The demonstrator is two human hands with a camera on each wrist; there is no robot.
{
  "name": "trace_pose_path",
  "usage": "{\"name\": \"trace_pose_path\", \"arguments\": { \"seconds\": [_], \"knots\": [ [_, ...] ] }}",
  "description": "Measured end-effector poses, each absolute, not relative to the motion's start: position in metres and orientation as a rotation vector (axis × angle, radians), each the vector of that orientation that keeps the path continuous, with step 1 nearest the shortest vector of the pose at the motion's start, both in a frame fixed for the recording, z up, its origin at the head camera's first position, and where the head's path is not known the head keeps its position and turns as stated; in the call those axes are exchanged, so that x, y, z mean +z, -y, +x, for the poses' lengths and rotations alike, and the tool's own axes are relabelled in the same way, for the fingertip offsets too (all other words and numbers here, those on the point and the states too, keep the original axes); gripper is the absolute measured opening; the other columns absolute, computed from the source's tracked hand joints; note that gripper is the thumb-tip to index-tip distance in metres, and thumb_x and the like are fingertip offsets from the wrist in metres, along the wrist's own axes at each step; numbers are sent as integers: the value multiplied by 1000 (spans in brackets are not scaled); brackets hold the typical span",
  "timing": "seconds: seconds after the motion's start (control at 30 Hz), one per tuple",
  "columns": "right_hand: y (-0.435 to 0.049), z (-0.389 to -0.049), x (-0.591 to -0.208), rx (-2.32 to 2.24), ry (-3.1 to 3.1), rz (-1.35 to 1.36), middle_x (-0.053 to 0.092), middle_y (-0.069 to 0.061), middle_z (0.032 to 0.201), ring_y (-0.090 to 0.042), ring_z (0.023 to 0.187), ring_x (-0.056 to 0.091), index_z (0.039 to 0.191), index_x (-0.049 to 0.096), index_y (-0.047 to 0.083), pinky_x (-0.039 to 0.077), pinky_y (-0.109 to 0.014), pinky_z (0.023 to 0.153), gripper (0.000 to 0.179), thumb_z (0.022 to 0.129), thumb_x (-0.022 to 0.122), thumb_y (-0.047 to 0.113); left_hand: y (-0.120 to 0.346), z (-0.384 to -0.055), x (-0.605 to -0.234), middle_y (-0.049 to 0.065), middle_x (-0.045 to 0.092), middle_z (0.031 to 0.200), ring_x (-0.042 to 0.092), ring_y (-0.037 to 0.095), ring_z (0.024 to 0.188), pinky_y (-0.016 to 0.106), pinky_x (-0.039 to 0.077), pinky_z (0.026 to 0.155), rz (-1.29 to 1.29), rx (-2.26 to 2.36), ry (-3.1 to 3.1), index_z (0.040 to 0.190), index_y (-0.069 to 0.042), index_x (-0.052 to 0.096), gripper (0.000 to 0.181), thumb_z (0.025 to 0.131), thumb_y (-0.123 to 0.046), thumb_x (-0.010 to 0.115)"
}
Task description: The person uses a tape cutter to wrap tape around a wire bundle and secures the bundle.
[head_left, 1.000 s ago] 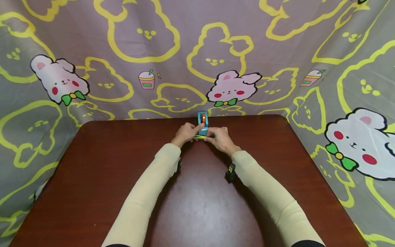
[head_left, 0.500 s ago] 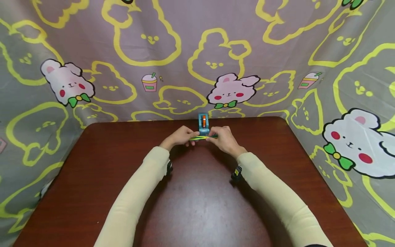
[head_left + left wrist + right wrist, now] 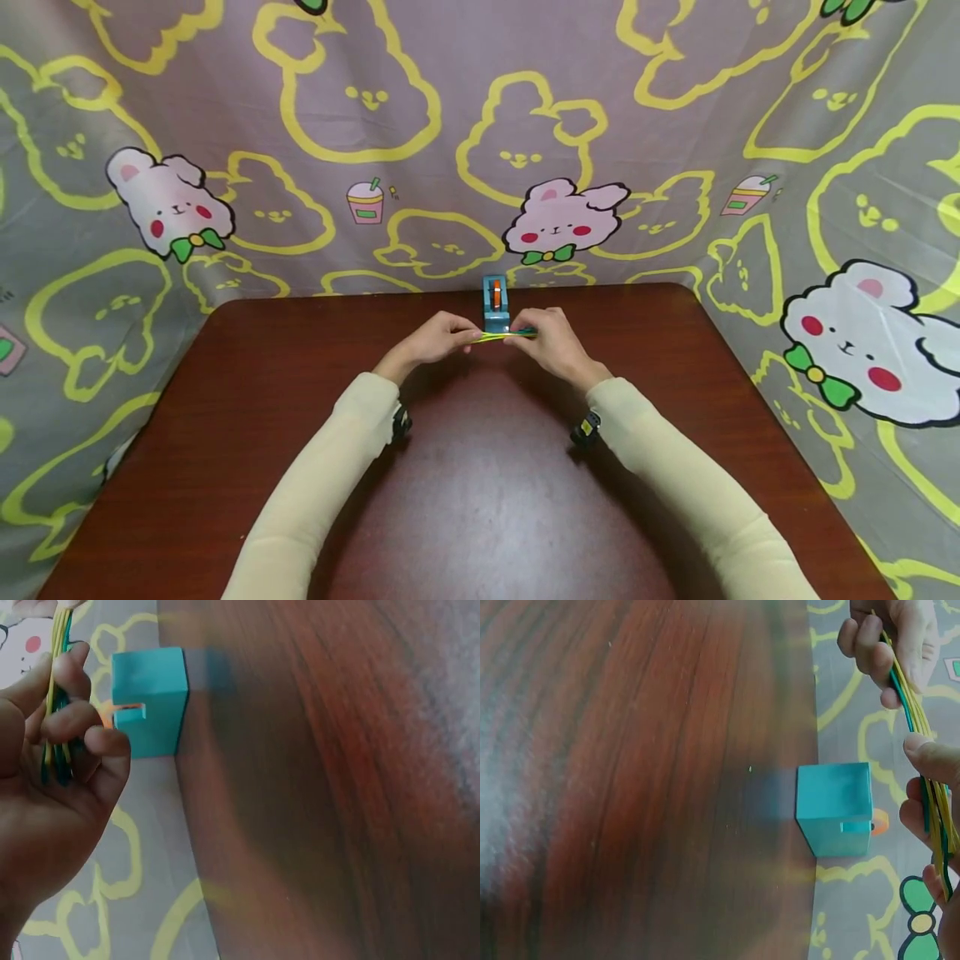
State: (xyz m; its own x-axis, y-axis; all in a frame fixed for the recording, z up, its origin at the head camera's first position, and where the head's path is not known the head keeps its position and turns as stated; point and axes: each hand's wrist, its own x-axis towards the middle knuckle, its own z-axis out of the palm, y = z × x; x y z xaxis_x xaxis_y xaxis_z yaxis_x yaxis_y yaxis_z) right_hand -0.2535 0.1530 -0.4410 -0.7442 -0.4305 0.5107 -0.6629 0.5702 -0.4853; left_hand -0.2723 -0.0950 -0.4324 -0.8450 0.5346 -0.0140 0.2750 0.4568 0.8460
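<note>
Between my hands, a bundle of thin yellow and green strands (image 3: 494, 337) is stretched sideways above the table. My left hand (image 3: 437, 337) pinches one end with thumb and fingers; in the left wrist view the strands (image 3: 61, 634) run across its curled fingers. My right hand (image 3: 553, 343) holds the other end, and green strand ends lie along its fingers (image 3: 913, 814). Just behind the bundle stands a blue tape dispenser (image 3: 496, 318) with an orange roll or wheel (image 3: 497, 293). Neither hand appears to grip the dispenser.
The dispenser stands near the far edge of the dark red-brown table (image 3: 480, 467). Beyond that edge hangs a grey cloth (image 3: 420, 100) with cartoon bears and rabbits, which also closes off both sides.
My left hand has drawn left, off the front of the dispenser, and my right hand has shifted slightly right. More of the strands shows between them. The dispenser stays put.
</note>
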Motion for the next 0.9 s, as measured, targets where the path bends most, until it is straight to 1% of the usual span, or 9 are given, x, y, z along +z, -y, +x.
{"name": "trace_pose_path", "arguments": {
  "seconds": [0.03,0.13,0.27,0.37,0.53,0.63,0.77,0.9],
  "knots": [
    [-153,-252,-440,987,2470,892,72,4,85,-14,78,62,88,71,13,41,-42,87,17,81,87,16,95,-271,-432,29,64,84,41,9,57,23,31,53,709,1344,-2442,107,8,72,26,103,-16,61],
    [-153,-247,-439,1023,2481,877,73,2,90,-16,84,64,96,71,10,41,-43,90,23,83,85,21,95,-267,-430,30,62,81,40,10,57,24,30,53,753,1367,-2454,104,9,72,26,102,-14,61],
    [-152,-241,-440,1032,2453,883,74,-5,99,-22,93,67,110,67,6,34,-48,98,35,83,85,20,96,-263,-427,31,61,80,40,11,54,24,30,51,779,1370,-2458,104,9,72,26,102,-14,61],
    [-152,-237,-439,999,2384,923,73,-8,105,-24,99,66,115,68,5,30,-52,100,39,82,86,17,98,-261,-426,31,61,81,40,11,53,24,31,50,761,1368,-2476,104,8,73,25,102,-15,62],
    [-150,-235,-439,902,2305,984,72,-2,107,-20,104,63,112,74,11,30,-52,100,34,81,86,18,102,-258,-426,29,61,79,37,11,52,24,29,50,715,1393,-2497,104,5,74,24,102,-15,62],
    [-150,-235,-439,863,2299,1003,72,1,103,-18,101,63,110,76,11,30,-51,100,31,82,86,18,103,-256,-425,28,61,78,35,10,51,24,27,49,719,1410,-2484,104,5,74,25,102,-16,61],
    [-149,-235,-441,833,2305,1003,72,1,97,-18,96,63,109,77,11,30,-52,100,28,82,86,17,102,-255,-424,24,60,75,34,9,51,24,26,48,735,1425,-2473,103,7,73,27,102,-17,62],
    [-148,-235,-444,827,2294,998,72,1,93,-18,92,64,107,78,12,32,-53,99,26,83,85,16,102,-253,-424,23,60,75,35,8,51,25,27,49,731,1431,-2475,102,5,74,25,102,-17,62]
  ]
}}
